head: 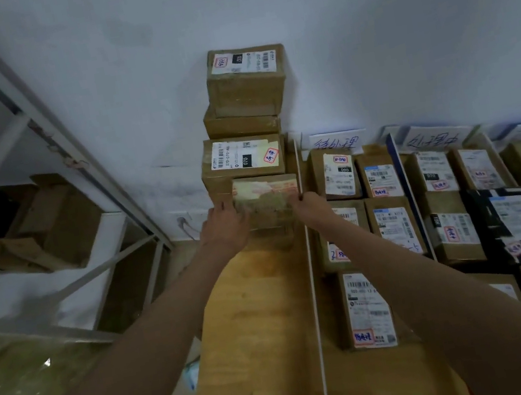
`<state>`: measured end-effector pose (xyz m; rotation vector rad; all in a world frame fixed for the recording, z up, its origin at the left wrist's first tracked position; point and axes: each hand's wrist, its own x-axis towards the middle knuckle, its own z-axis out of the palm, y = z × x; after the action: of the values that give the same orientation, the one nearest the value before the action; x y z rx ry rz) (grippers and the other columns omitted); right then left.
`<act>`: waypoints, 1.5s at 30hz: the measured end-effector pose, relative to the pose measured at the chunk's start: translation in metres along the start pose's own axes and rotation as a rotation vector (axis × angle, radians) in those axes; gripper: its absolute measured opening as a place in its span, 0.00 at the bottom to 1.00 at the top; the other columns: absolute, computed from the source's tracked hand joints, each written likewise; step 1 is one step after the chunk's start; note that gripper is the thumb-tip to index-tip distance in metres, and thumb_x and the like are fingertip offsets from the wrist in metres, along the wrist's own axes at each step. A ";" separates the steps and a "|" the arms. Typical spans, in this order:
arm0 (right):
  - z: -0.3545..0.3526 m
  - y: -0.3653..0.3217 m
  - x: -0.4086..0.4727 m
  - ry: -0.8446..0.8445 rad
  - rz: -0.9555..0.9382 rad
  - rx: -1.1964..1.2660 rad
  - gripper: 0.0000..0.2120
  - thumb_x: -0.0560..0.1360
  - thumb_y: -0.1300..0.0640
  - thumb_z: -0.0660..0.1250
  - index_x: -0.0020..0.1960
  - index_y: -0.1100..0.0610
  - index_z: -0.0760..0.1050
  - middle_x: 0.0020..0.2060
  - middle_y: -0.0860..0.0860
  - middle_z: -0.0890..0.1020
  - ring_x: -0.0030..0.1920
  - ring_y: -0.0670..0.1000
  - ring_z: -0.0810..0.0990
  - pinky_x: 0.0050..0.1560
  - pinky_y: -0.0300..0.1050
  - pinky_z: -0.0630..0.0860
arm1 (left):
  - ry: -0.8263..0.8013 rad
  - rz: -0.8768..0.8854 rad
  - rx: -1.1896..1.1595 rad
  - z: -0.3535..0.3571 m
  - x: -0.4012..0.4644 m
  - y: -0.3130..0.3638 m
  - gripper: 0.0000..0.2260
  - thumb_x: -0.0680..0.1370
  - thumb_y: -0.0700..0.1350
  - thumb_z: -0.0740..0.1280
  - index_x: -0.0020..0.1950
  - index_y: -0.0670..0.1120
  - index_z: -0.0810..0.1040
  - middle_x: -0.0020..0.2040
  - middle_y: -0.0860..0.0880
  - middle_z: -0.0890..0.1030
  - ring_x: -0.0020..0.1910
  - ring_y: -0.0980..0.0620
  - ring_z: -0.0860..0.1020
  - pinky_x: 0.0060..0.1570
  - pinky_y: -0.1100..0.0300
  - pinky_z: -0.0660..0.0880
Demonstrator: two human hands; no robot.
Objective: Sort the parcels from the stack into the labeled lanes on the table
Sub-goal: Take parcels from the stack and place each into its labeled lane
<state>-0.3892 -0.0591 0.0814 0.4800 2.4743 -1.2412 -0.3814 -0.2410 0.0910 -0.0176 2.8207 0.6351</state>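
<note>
while both arms reach forward over a wooden worktop (256, 320), the head camera looks down at a tall stack of cardboard parcels (240, 120) standing against a pale wall at the worktop's far end. the left hand (224, 228) lies against the left side of a small brown parcel (266, 201) at the front of the stack's base, and the right hand (309, 204) pinches its right edge, so both make a grip on this parcel. its top face carries a worn, reddish label. behind and above it sits a box with a white shipping label (243, 156), then a plain box, then a top box with another white label.

a thin white divider strip (312, 292) runs down the worktop to the right of the hands. beyond it, many labelled parcels (395, 222) lie in rows beneath handwritten lane signs (336, 142) at the wall. a metal shelf rack (43, 138) with boxes stands to the left.
</note>
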 end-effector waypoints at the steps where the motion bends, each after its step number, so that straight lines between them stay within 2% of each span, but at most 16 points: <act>1: 0.002 0.000 -0.001 -0.001 0.004 0.000 0.25 0.85 0.48 0.51 0.61 0.68 0.75 0.55 0.63 0.81 0.54 0.60 0.81 0.53 0.53 0.79 | -0.002 -0.001 -0.031 0.000 -0.001 0.001 0.22 0.83 0.53 0.56 0.74 0.43 0.61 0.67 0.40 0.70 0.66 0.39 0.69 0.64 0.43 0.66; 5: 0.003 0.000 -0.010 0.019 0.015 0.056 0.21 0.85 0.51 0.53 0.64 0.67 0.73 0.57 0.62 0.80 0.56 0.58 0.80 0.56 0.54 0.80 | 0.023 0.034 -0.090 -0.007 -0.005 0.001 0.23 0.83 0.53 0.57 0.75 0.44 0.61 0.67 0.40 0.71 0.65 0.40 0.70 0.62 0.43 0.70; 8: 0.005 0.002 -0.028 0.047 -0.019 0.129 0.18 0.85 0.53 0.56 0.66 0.64 0.73 0.59 0.59 0.80 0.54 0.53 0.80 0.46 0.44 0.80 | 0.049 0.067 -0.174 -0.011 -0.013 -0.001 0.20 0.82 0.54 0.58 0.70 0.44 0.68 0.64 0.42 0.74 0.63 0.42 0.72 0.59 0.48 0.71; 10: 0.007 0.007 -0.046 0.100 -0.063 0.167 0.17 0.84 0.53 0.58 0.66 0.63 0.73 0.58 0.56 0.81 0.54 0.52 0.81 0.42 0.39 0.78 | 0.062 0.084 -0.321 -0.014 -0.021 -0.003 0.18 0.82 0.53 0.59 0.67 0.44 0.72 0.60 0.44 0.78 0.59 0.45 0.75 0.50 0.54 0.74; 12: 0.010 0.016 -0.066 0.130 -0.121 0.220 0.15 0.83 0.55 0.61 0.66 0.60 0.72 0.57 0.54 0.81 0.54 0.51 0.81 0.48 0.42 0.80 | 0.078 0.056 -0.444 -0.018 -0.030 -0.005 0.15 0.82 0.54 0.59 0.62 0.46 0.75 0.55 0.48 0.80 0.52 0.50 0.78 0.40 0.62 0.71; 14: 0.015 0.026 -0.087 0.142 -0.165 0.247 0.15 0.81 0.58 0.64 0.67 0.58 0.71 0.58 0.51 0.81 0.57 0.49 0.80 0.51 0.40 0.79 | 0.057 -0.004 -0.486 -0.024 -0.039 -0.009 0.15 0.82 0.58 0.57 0.55 0.50 0.76 0.49 0.52 0.80 0.49 0.51 0.78 0.42 0.60 0.72; 17: 0.025 0.039 -0.113 0.179 -0.186 0.230 0.18 0.78 0.60 0.68 0.67 0.59 0.71 0.59 0.50 0.81 0.58 0.47 0.80 0.54 0.39 0.77 | -0.032 -0.056 -0.444 -0.032 -0.054 -0.013 0.27 0.81 0.65 0.53 0.46 0.45 0.80 0.45 0.47 0.82 0.45 0.48 0.79 0.49 0.52 0.75; 20: 0.035 0.050 -0.133 0.181 -0.182 0.232 0.19 0.76 0.62 0.71 0.65 0.59 0.70 0.59 0.50 0.80 0.60 0.47 0.79 0.52 0.32 0.75 | -0.063 -0.083 -0.434 -0.030 -0.069 -0.020 0.29 0.80 0.65 0.55 0.37 0.43 0.79 0.38 0.46 0.80 0.41 0.46 0.78 0.39 0.55 0.72; 22: 0.039 0.056 -0.143 0.189 -0.184 0.218 0.20 0.75 0.63 0.72 0.64 0.59 0.70 0.59 0.51 0.80 0.59 0.48 0.78 0.54 0.34 0.75 | -0.074 -0.095 -0.467 -0.026 -0.080 -0.026 0.26 0.80 0.62 0.59 0.34 0.43 0.76 0.35 0.46 0.78 0.40 0.44 0.78 0.35 0.56 0.71; 24: 0.040 0.059 -0.151 0.193 -0.201 0.194 0.21 0.74 0.63 0.73 0.64 0.59 0.70 0.58 0.51 0.80 0.58 0.48 0.78 0.57 0.40 0.77 | -0.110 -0.124 -0.572 -0.022 -0.087 -0.033 0.24 0.80 0.60 0.61 0.40 0.40 0.80 0.41 0.43 0.81 0.45 0.42 0.80 0.46 0.48 0.79; 27: 0.036 0.061 -0.160 0.177 -0.226 0.117 0.21 0.73 0.62 0.74 0.64 0.59 0.71 0.58 0.50 0.80 0.59 0.48 0.78 0.58 0.44 0.78 | -0.120 -0.108 -0.577 -0.024 -0.094 -0.041 0.21 0.80 0.58 0.62 0.46 0.41 0.81 0.45 0.42 0.82 0.49 0.43 0.81 0.56 0.44 0.78; 32: 0.028 0.062 -0.170 0.154 -0.213 0.008 0.20 0.75 0.63 0.71 0.64 0.58 0.71 0.58 0.50 0.79 0.58 0.51 0.78 0.57 0.49 0.78 | -0.139 -0.007 -0.450 -0.034 -0.098 -0.055 0.22 0.81 0.58 0.60 0.49 0.40 0.82 0.46 0.41 0.82 0.47 0.42 0.80 0.44 0.53 0.74; 36: 0.018 0.065 -0.176 0.248 -0.131 0.024 0.18 0.78 0.61 0.67 0.66 0.54 0.69 0.54 0.44 0.75 0.55 0.47 0.76 0.44 0.34 0.71 | -0.192 0.085 -0.396 -0.047 -0.099 -0.062 0.17 0.81 0.55 0.62 0.53 0.44 0.82 0.49 0.47 0.83 0.46 0.49 0.81 0.45 0.57 0.75; 38: 0.012 0.068 -0.179 0.280 -0.107 -0.013 0.20 0.78 0.58 0.66 0.69 0.54 0.68 0.56 0.44 0.74 0.53 0.45 0.75 0.41 0.33 0.69 | -0.204 0.136 -0.360 -0.055 -0.100 -0.061 0.13 0.81 0.54 0.63 0.55 0.47 0.81 0.49 0.51 0.81 0.44 0.55 0.79 0.40 0.64 0.72; 41: 0.005 0.074 -0.187 0.311 -0.077 -0.049 0.19 0.79 0.54 0.65 0.69 0.54 0.68 0.62 0.51 0.77 0.53 0.48 0.78 0.48 0.43 0.78 | -0.210 0.195 -0.310 -0.059 -0.102 -0.055 0.12 0.81 0.52 0.64 0.58 0.49 0.81 0.51 0.51 0.80 0.45 0.57 0.76 0.39 0.67 0.68; 45: -0.001 0.086 -0.209 0.402 -0.049 -0.075 0.20 0.81 0.46 0.60 0.70 0.52 0.68 0.63 0.51 0.77 0.57 0.48 0.75 0.52 0.47 0.74 | -0.266 0.271 -0.300 -0.053 -0.111 -0.035 0.14 0.81 0.52 0.63 0.64 0.48 0.79 0.56 0.52 0.79 0.51 0.54 0.75 0.41 0.68 0.67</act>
<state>-0.1664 -0.0409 0.1123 0.7123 2.8676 -1.1572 -0.2843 -0.2998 0.1500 0.3717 2.4680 1.0324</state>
